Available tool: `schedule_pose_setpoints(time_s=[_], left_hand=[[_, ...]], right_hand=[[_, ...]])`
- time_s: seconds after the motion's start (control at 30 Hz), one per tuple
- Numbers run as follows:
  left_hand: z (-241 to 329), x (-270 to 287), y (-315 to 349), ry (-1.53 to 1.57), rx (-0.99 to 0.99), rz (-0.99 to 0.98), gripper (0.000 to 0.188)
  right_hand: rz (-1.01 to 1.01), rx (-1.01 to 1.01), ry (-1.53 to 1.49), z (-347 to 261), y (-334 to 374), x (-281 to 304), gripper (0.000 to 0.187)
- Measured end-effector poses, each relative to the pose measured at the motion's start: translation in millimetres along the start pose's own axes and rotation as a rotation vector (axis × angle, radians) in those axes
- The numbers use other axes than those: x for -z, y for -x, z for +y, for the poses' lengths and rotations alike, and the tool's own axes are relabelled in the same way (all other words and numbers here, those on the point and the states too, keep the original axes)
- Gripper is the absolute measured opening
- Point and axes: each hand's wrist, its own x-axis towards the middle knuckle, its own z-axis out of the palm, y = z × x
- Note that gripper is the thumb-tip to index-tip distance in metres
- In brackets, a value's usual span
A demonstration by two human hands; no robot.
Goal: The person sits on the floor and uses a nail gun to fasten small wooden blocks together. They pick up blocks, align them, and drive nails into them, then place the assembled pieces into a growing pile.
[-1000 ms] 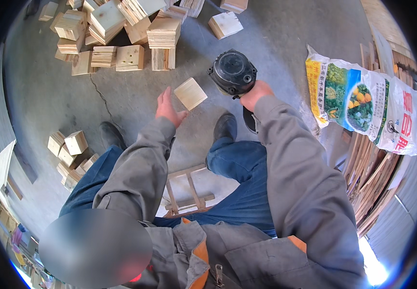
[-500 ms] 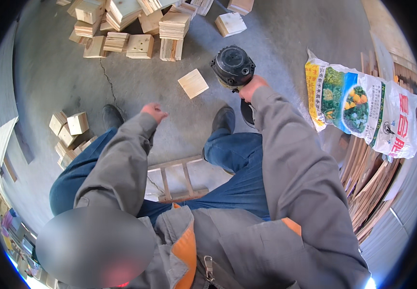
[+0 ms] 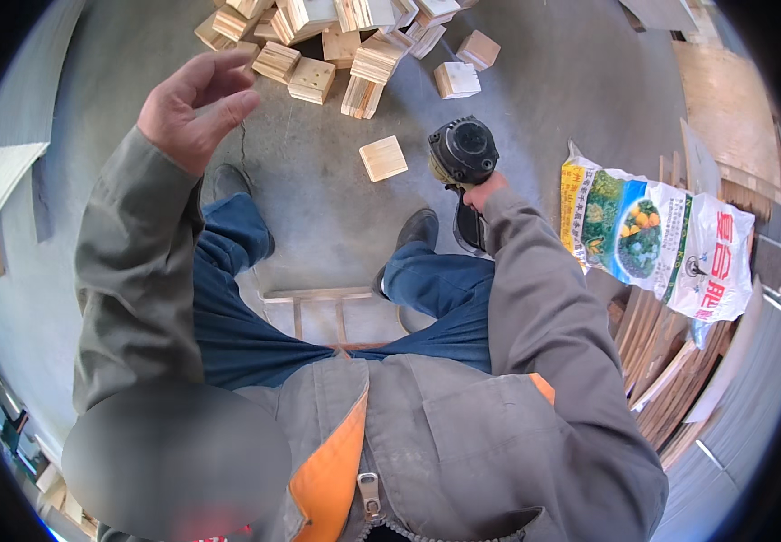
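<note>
My right hand [image 3: 484, 191] is closed around the grip of a nail gun [image 3: 464, 149] with a round black cap, held over the floor. Just left of the tool lies one square, pale wooden block [image 3: 382, 159], which neither hand touches. My left hand [image 3: 199, 108] is raised at the far left, empty, its fingers bent and apart from the thumb. Its fingertips appear in front of the near left edge of a heap of wooden blocks [image 3: 311, 79]. Whether they touch any block, I cannot tell.
A printed white and yellow sack [image 3: 652, 237] lies at the right on a stack of thin wooden strips [image 3: 648, 339]. Between my legs is a low wooden frame [image 3: 318, 294]. Pale boards [image 3: 16, 172] stand at the left, and a crack runs along the concrete floor.
My left hand has risen from between my knees to the far left, toward the block heap. The nail gun sits a little farther right and nearer. The whole view has shifted slightly.
</note>
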Motion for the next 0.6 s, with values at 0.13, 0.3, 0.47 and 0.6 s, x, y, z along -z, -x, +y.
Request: schedule_pose_setpoints(time_s=[0.13,0.3,0.47,0.6], left_hand=[[-17,-7,-13,-0.474,-0.151,-0.042,0.057],[2,-20,-20,-0.527,-0.197,-0.079,0.058],[6,-21,-20,-0.527,-0.146,-0.15,0.059],[1,-13,-17,-0.627,-0.141,-0.155,0.06]], right_hand=[[-0.029,0.184,0.101,35,9,13,0.033],[0.018,0.339,0.22,-3,49,26,0.048],[0.074,0.476,0.091,-8,67,19,0.07],[0.005,0.546,0.15,-33,68,13,0.072]])
